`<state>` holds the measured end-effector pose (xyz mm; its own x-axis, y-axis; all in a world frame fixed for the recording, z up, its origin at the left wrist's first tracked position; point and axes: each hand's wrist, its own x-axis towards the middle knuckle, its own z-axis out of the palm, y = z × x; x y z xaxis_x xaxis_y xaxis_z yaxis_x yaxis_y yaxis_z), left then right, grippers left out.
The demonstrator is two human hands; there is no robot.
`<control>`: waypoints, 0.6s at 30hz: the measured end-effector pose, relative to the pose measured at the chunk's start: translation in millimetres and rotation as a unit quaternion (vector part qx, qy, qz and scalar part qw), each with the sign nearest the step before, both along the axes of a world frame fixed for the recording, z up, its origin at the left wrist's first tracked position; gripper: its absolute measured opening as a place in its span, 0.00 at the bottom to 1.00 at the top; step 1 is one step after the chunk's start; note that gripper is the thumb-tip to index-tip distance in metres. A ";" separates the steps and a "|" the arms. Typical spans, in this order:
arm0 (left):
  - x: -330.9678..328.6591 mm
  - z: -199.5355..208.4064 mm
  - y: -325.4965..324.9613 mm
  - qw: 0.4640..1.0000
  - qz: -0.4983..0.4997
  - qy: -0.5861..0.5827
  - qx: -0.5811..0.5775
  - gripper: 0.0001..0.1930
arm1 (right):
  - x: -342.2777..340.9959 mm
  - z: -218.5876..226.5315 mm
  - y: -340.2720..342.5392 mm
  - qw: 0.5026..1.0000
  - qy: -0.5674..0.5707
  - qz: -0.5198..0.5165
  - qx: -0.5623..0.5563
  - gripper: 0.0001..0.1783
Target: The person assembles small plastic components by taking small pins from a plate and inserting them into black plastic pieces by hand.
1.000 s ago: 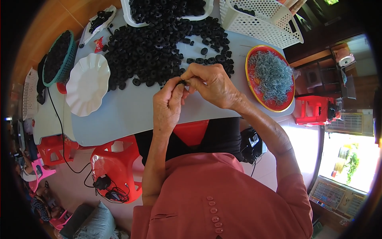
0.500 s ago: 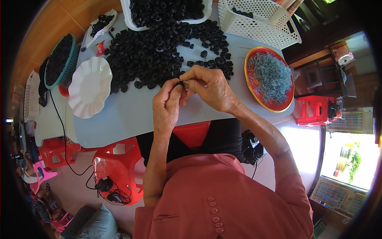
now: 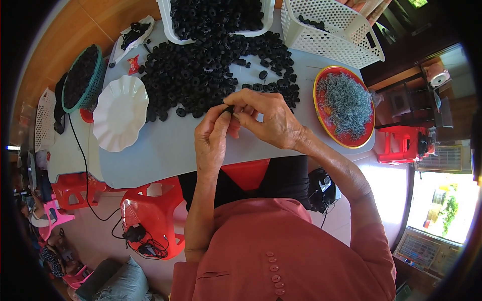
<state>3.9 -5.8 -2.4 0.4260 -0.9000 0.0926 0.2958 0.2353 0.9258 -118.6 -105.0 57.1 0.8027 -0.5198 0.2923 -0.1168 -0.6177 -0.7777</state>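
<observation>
Hands (image 3: 273,120), black piece (image 3: 228,110) lower in view

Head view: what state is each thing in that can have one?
Left hand: pinching a small black part.
Right hand: fingertips bent in at that part; exact grip hidden.
Loose black parts: heaped on the table.
White bin: piled with black parts.
Red tray: holding a pale bluish pile.
White scalloped plate: face up.
Green basket: filled with black pieces.
Red stool: upright, cables on it.
</observation>
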 end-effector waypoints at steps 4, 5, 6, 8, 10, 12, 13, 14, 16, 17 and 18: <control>1.6 1.5 2.4 0.999 0.004 0.028 0.046 0.12 | -1.0 8.6 0.7 0.997 0.045 -0.006 -0.065 0.24; 1.8 2.0 2.6 0.998 0.002 0.024 0.052 0.12 | 0.9 6.9 1.1 0.997 0.044 -0.004 -0.065 0.24; 0.5 4.9 1.1 0.998 0.001 0.024 0.052 0.12 | 2.8 3.2 1.7 0.988 0.040 -0.010 -0.151 0.26; -2.6 13.1 -2.4 0.995 0.018 0.073 0.072 0.12 | 3.8 5.8 4.9 0.967 0.083 -0.022 -0.242 0.31; 0.3 9.1 -1.8 0.995 0.009 0.082 0.064 0.12 | 8.7 -4.7 5.7 0.961 0.071 -0.034 -0.265 0.31; 0.6 9.5 -1.8 0.994 -0.002 0.093 0.055 0.12 | 11.4 -10.8 6.7 0.954 0.060 -0.046 -0.289 0.32; -0.6 12.1 -2.3 0.992 0.004 0.115 0.060 0.12 | 11.6 -11.8 8.0 0.953 0.063 -0.061 -0.289 0.32; -1.5 13.6 -2.6 0.988 0.011 0.137 0.066 0.12 | 11.4 -12.9 8.4 0.952 0.066 -0.076 -0.290 0.33; -0.7 9.4 -1.4 0.987 -0.002 0.149 0.068 0.12 | 11.2 -16.0 7.0 0.952 0.054 -0.073 -0.293 0.33; 0.2 8.0 -0.6 0.984 -0.014 0.161 0.072 0.13 | 11.0 -16.6 6.5 0.952 0.042 -0.069 -0.295 0.32; 1.6 7.9 0.1 0.984 -0.015 0.161 0.072 0.13 | 10.2 -16.5 6.1 0.952 0.042 -0.070 -0.295 0.32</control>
<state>5.6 -5.6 5.5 0.3863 -0.9063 -0.1714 0.5838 0.0964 0.8061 -108.4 -98.9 40.6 0.7716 -0.3880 0.5040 -0.2766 -0.9182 -0.2834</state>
